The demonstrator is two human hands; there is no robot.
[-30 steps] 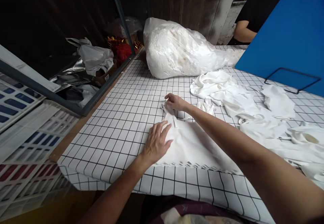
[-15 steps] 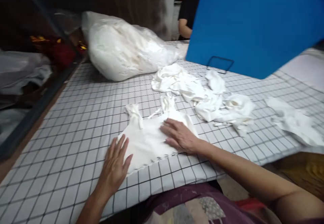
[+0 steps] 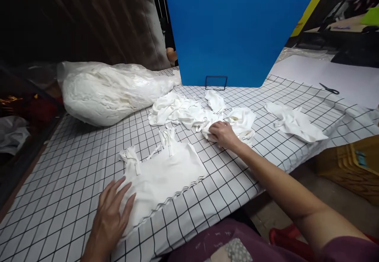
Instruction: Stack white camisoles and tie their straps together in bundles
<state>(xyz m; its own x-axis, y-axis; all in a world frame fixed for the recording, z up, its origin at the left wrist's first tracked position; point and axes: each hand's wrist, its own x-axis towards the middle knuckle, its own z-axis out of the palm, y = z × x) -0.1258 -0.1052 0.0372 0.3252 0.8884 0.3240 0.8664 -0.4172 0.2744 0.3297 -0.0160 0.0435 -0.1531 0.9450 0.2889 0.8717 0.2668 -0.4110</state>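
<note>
A white camisole [image 3: 168, 171] lies flat on the checked tablecloth, its gathered straps pointing away from me and its wavy hem towards me. My left hand [image 3: 111, 210] rests on its left edge, fingers spread. Farther right, my right hand [image 3: 223, 134] is at a loose heap of crumpled white garments [image 3: 183, 110]. Its fingers are curled down and closed on one white garment [image 3: 210, 135] at the near side of the heap; the fingertips are partly hidden. Another crumpled white garment [image 3: 299, 123] lies apart on the right.
A large clear plastic bag of white cloth [image 3: 109, 92] lies at the back left. Behind the heap stands a blue board [image 3: 233, 32] with a black wire stand [image 3: 216, 82]. Scissors [image 3: 329, 89] lie at the far right. Yellow crates [image 3: 352, 167] stand below the table's right edge.
My right hand has left the camisole and moved right to the heap, where its fingers have closed on a garment. My left hand stays on the camisole. The view has turned right.
</note>
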